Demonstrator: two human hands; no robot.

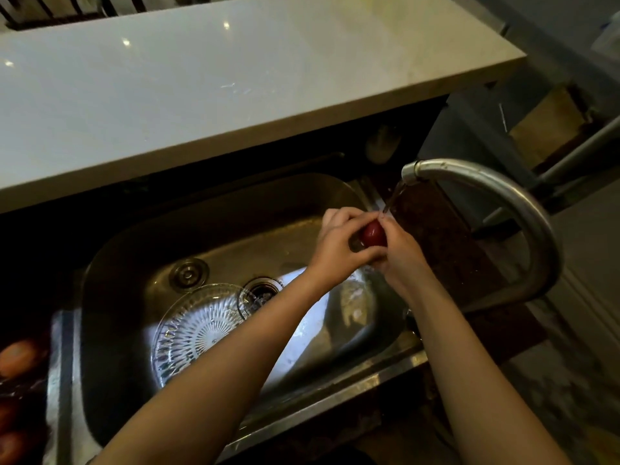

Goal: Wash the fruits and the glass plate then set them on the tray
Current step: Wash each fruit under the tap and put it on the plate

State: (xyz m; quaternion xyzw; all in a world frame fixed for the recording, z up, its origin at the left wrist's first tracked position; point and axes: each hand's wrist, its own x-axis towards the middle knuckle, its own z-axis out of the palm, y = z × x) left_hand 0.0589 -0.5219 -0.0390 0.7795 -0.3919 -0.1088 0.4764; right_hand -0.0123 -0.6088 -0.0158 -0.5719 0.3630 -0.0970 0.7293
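Observation:
A small dark red fruit [373,233] is held between my left hand [339,245] and my right hand [402,255], over the right part of the steel sink [110,290]. Water runs from the curved metal faucet [496,196] down onto my fingers and the fruit. A patterned glass plate [191,327] lies on the sink floor at the lower left, partly under my left forearm. At the far left edge, an orange fruit [16,359] and reddish fruits [11,446] rest on a dark surface; its shape is hard to make out.
A drain [263,290] and a round stopper [188,273] sit in the sink floor. A long white countertop [201,78] runs behind the sink. Dark counter surface lies to the right under the faucet.

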